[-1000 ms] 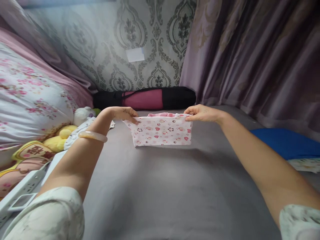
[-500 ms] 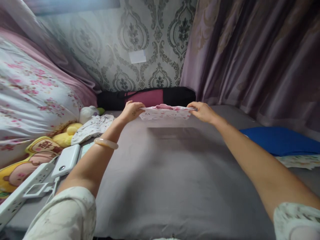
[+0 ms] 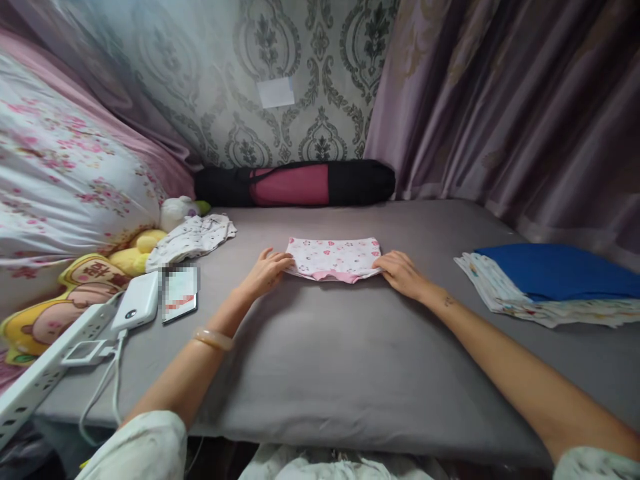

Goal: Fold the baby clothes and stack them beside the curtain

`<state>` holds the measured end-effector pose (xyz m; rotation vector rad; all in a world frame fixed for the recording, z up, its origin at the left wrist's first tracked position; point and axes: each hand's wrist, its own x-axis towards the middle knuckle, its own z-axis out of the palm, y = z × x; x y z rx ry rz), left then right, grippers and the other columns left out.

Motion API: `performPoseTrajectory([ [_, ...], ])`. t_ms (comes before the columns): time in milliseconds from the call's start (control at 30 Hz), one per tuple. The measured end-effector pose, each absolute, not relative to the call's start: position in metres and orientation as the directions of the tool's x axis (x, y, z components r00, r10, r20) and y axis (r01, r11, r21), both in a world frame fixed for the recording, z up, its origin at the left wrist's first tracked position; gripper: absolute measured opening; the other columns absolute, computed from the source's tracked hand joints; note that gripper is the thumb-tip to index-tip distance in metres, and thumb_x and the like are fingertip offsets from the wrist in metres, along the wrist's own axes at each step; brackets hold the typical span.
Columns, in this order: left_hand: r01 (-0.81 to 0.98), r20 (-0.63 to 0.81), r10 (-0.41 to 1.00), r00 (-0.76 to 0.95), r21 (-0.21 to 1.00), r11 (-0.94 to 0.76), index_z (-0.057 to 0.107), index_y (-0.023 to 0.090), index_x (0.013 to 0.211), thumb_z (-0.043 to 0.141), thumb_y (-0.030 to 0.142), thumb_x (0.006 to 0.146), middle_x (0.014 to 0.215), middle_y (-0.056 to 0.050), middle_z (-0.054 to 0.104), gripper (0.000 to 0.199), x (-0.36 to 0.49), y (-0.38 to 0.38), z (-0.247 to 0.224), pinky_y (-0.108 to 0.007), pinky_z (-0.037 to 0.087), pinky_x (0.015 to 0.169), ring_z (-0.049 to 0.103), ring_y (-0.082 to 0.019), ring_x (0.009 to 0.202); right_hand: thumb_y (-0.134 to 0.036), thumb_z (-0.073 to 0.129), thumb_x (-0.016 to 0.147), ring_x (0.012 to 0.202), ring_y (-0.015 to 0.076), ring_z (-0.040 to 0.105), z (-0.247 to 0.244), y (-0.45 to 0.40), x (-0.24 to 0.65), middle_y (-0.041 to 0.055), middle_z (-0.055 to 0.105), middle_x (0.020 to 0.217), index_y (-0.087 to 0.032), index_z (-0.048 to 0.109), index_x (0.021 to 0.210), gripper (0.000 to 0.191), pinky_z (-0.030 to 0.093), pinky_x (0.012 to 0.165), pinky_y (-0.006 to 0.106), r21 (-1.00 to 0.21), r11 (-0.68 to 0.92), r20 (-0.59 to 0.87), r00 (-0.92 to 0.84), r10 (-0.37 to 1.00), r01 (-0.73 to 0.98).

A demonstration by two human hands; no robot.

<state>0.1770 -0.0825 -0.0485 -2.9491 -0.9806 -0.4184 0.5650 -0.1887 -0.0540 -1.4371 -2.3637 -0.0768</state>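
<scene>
A small white garment (image 3: 334,257) with pink and dark prints lies folded into a rectangle on the grey bed sheet (image 3: 350,373). Its pink trimmed edge faces me. My left hand (image 3: 270,270) pinches the near left corner, fingers closed on the cloth. At the opposite near corner, my right hand (image 3: 404,272) grips the fabric in the same way. Whether it is a top or bottoms, I cannot tell.
To the right sits a stack of folded clothes (image 3: 493,293) with a blue piece (image 3: 550,270) on top. Leftward are a spotted white cloth (image 3: 195,241), a power bank (image 3: 137,300), a phone (image 3: 180,297) and a power strip (image 3: 50,367). A black-and-red bag (image 3: 290,185) lies along the wall.
Both hands have brought the garment down and toward me from above the bed. Seen edge-on before, it now lies flat with its printed face up. The view has tilted slightly downward.
</scene>
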Motion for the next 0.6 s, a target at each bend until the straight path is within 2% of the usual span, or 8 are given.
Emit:
performPoseTrajectory([
  [100, 0.588, 0.207, 0.591, 0.78, 0.082, -0.805, 0.056, 0.022, 0.125, 0.038, 0.005, 0.077, 0.136, -0.008, 0.059, 0.055, 0.169, -0.083, -0.056, -0.046, 0.023, 0.116, 0.05, -0.018, 0.129, -0.011, 0.039, 0.091, 0.103, 0.0221, 0.057, -0.055, -0.196, 0.561, 0.0091, 0.068, 0.107, -0.019, 0.066, 0.105, 0.031, 0.035, 0.099, 0.037, -0.147, 0.473, 0.319, -0.411, 0.854, 0.869],
  [233, 0.604, 0.182, 0.609, 0.772, 0.086, -0.792, 0.056, 0.02, 0.129, 0.038, 0.004, 0.076, 0.137, -0.008, 0.058, 0.058, 0.162, -0.085, -0.063, -0.042, 0.028, 0.115, 0.051, -0.017, 0.129, -0.007, 0.04, 0.086, 0.106, 0.0219, 0.055, -0.056, -0.205, 0.558, 0.0097, 0.066, 0.112, -0.018, 0.065, 0.111, 0.037, 0.036, 0.097, 0.035, -0.156, 0.453, 0.274, -0.402, 0.874, 0.878],
  [333, 0.63, 0.131, 0.636, 0.761, 0.088, -0.772, 0.054, 0.02, 0.131, 0.038, 0.003, 0.073, 0.14, -0.008, 0.056, 0.063, 0.16, -0.088, -0.061, -0.045, 0.028, 0.115, 0.05, -0.018, 0.13, -0.003, 0.043, 0.077, 0.11, 0.022, 0.054, -0.051, -0.21, 0.558, 0.0086, 0.065, 0.117, -0.019, 0.065, 0.115, 0.047, 0.034, 0.1, 0.036, -0.154, 0.437, 0.215, -0.402, 0.89, 0.886],
  [433, 0.669, 0.027, 0.676, 0.737, 0.114, -0.734, 0.053, 0.023, 0.133, 0.039, 0.0, 0.064, 0.142, -0.005, 0.054, 0.074, 0.16, -0.087, -0.053, -0.05, 0.028, 0.114, 0.048, -0.021, 0.133, -0.004, 0.044, 0.076, 0.106, 0.0213, 0.057, -0.042, -0.207, 0.557, 0.0062, 0.068, 0.112, -0.02, 0.068, 0.108, 0.043, 0.035, 0.1, 0.036, -0.185, 0.379, 0.143, -0.356, 0.923, 0.907],
  [533, 0.706, 0.022, 0.717, 0.697, 0.154, -0.691, 0.059, 0.023, 0.125, 0.039, 0.0, 0.067, 0.135, -0.004, 0.06, 0.066, 0.172, -0.081, -0.045, -0.044, 0.036, 0.11, 0.055, -0.021, 0.126, -0.008, 0.041, 0.081, 0.103, 0.0206, 0.06, -0.034, -0.191, 0.547, 0.0057, 0.071, 0.11, -0.019, 0.07, 0.103, 0.038, 0.039, 0.097, 0.034, -0.236, 0.263, 0.119, -0.241, 0.963, 0.935],
  [600, 0.737, 0.109, 0.756, 0.645, 0.172, -0.654, 0.06, 0.021, 0.123, 0.038, 0.002, 0.074, 0.131, -0.007, 0.063, 0.057, 0.194, -0.079, -0.041, -0.037, 0.041, 0.106, 0.059, -0.02, 0.12, -0.011, 0.038, 0.085, 0.113, 0.0212, 0.057, -0.032, -0.175, 0.533, 0.0076, 0.067, 0.122, -0.017, 0.067, 0.114, 0.041, 0.038, 0.101, 0.034, -0.256, 0.204, 0.157, -0.167, 0.973, 0.945],
])
